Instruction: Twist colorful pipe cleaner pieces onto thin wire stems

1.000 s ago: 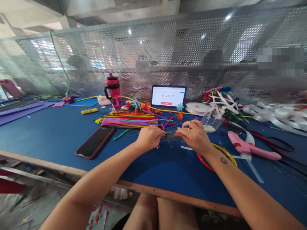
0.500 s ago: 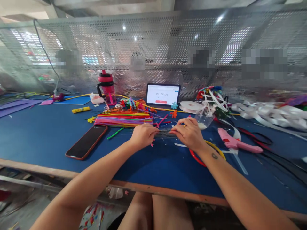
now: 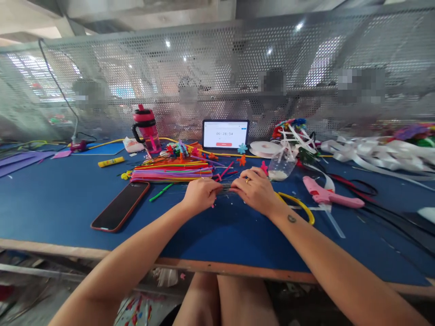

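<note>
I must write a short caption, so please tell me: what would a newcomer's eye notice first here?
Probably the bright pile of colourful stems, just beyond the left hand on the blue table. Next, the lit tablet reading 00:28:34, standing at the back before the perforated metal screen. In the middle, that hand and the right hand pinch thin grey strands.

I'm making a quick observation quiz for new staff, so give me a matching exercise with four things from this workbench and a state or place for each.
1. Thin grey strands
2. Phone
3. Glue gun
4. Tablet

A. Screen lit, showing digits
B. Pink, lying on the right
C. Between left hand and right hand
D. Lying flat, screen dark

Pairs: 1-C, 2-D, 3-B, 4-A
</note>
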`<state>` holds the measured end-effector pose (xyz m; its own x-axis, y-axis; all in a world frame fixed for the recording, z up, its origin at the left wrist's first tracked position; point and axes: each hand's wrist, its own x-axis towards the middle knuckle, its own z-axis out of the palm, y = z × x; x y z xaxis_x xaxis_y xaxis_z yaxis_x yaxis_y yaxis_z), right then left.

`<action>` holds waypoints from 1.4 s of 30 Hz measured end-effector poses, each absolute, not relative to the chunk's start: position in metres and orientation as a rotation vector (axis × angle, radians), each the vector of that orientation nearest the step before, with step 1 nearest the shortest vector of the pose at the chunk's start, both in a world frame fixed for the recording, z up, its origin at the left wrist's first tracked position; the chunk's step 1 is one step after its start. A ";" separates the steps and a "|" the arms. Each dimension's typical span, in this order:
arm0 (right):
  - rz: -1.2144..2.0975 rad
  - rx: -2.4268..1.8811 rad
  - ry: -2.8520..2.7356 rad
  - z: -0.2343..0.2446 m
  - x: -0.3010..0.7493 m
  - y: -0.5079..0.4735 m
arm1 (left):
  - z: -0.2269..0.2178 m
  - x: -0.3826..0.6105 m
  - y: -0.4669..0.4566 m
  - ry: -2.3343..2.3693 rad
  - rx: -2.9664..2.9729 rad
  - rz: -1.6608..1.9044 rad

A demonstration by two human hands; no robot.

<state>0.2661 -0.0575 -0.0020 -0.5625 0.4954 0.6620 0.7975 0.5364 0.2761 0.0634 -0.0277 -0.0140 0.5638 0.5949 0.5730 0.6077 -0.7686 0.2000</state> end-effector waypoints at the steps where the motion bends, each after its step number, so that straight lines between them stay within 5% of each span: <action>1: -0.760 -1.049 -2.261 -0.002 0.265 -0.058 | -0.014 0.064 -0.028 -1.050 -2.758 -0.999; 42: -0.609 -1.120 -2.186 -0.001 0.285 -0.049 | -0.013 0.058 -0.022 -1.081 -2.716 -1.017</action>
